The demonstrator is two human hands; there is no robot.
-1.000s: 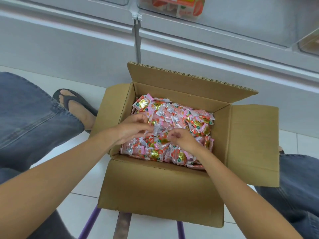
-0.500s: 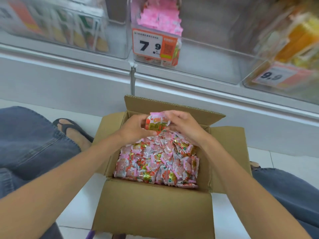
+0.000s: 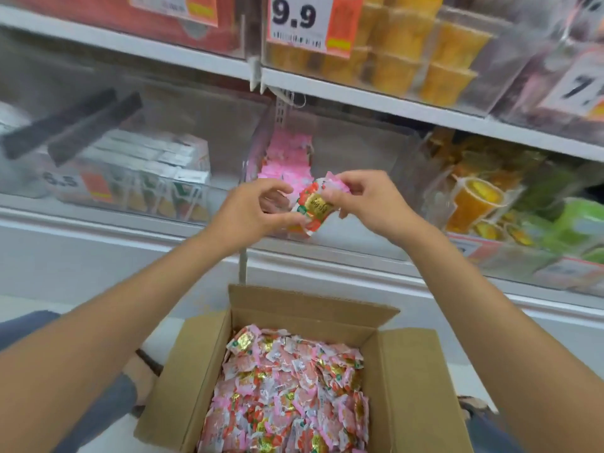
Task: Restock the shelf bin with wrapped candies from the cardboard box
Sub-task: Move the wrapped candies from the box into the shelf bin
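Crinkly pink-and-gold wrapped candies [image 3: 313,207] are pinched between left hand [image 3: 251,210] and right hand [image 3: 369,204], lifted from the brown corrugated cardboard box [image 3: 408,371] up to the clear plastic shelf bin [image 3: 353,158]

The cardboard box [image 3: 411,380] runs off the bottom edge, so its near wall is unseen. Fingers of the left hand [image 3: 248,210] and right hand [image 3: 369,204] cover part of the wrapped candies [image 3: 314,207] they pinch, and the count cannot be told. The hands also hide the middle of the shelf bin [image 3: 359,152] front. The price tag [image 3: 580,88] at the right is blurred and cut off.
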